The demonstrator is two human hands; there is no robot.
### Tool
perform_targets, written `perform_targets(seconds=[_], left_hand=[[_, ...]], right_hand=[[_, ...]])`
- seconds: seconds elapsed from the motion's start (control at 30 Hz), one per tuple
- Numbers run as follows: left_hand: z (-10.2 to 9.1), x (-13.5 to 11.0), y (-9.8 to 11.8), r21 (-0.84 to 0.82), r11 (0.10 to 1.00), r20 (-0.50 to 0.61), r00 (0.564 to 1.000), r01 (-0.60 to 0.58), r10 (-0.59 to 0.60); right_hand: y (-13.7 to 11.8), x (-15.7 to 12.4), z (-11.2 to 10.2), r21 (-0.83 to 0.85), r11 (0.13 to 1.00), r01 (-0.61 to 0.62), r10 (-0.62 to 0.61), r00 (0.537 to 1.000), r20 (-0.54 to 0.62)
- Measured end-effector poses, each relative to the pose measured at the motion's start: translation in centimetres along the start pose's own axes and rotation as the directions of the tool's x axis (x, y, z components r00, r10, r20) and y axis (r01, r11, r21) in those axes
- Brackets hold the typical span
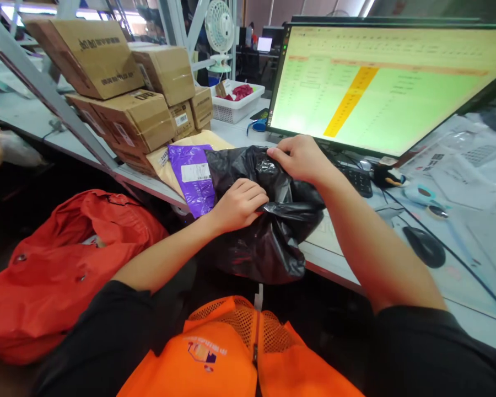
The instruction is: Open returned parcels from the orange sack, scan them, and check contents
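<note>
A crumpled black plastic bag (248, 248) hangs partly over the desk's front edge, its upper side drawn apart in folds. With fingers curled, my left hand (242, 204) grips the near side of the bag. My right hand (300, 159) pinches the bag's far edge between thumb and fingers. What lies inside the bag is hidden. Left of it, partly under the bag, is a purple mailer (192, 179) with a white label. Beneath that lies a yellowish padded envelope (169, 173).
Cardboard boxes (128, 121) are stacked at the left. A monitor (380, 88) stands behind the bag, with a keyboard (355, 179) below and a black mouse (425, 246) to the right. A white basket (235, 110) sits farther back. A red sack (66, 264) is at lower left.
</note>
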State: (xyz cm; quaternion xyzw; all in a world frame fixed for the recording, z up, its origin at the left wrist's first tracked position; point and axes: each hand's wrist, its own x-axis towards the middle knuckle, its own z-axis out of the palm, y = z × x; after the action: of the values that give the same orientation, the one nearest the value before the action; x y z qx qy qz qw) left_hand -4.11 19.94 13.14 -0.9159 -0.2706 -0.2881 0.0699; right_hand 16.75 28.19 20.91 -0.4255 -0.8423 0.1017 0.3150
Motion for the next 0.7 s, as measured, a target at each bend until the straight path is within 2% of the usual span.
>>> perform_targets(seconds=[0.17,0.3,0.4,0.47,0.53,0.6,0.67,0.7], left_hand=[[-0.3,0.2,0.3,-0.026,0.999,-0.043,0.999,0.026,-0.027],[-1.7,0.3,0.5,-0.014,0.999,-0.071,0.996,0.051,-0.052],[-2.6,0.6,0.3,-0.025,0.998,-0.085,0.995,0.055,-0.057],[-2.5,1.0,0.1,-0.049,0.997,-0.071,0.996,0.056,-0.06],[-1.4,1.5,-0.2,-0.071,0.995,-0.009,0.997,0.073,-0.074],[0.4,1.8,-0.5,-0.083,0.991,0.158,0.983,0.105,-0.091],[2.3,1.9,-0.8,-0.109,0.985,0.36,0.929,0.131,-0.084],[3.1,1.8,-1.0,-0.134,0.98,0.426,0.902,0.145,-0.075]], right_hand=[[-1.1,-0.5,-1.2,0.002,1.0,-0.02,0.02,0.996,-0.087],[-1.4,-0.7,-1.7,0.021,1.0,0.007,-0.003,0.983,-0.182],[0.4,0.0,-1.5,0.003,1.0,-0.006,0.006,0.98,-0.198],[2.2,0.6,-1.0,-0.018,0.999,-0.051,0.048,0.986,-0.16],[4.0,0.7,-0.2,-0.059,0.991,-0.117,0.112,0.99,-0.085],[5.1,-0.2,0.5,-0.1,0.979,-0.18,0.176,0.983,-0.046],[5.6,-2.3,0.8,-0.1,0.973,-0.208,0.202,0.977,-0.067],[5.7,-3.8,0.7,-0.09,0.975,-0.202,0.195,0.977,-0.083]])
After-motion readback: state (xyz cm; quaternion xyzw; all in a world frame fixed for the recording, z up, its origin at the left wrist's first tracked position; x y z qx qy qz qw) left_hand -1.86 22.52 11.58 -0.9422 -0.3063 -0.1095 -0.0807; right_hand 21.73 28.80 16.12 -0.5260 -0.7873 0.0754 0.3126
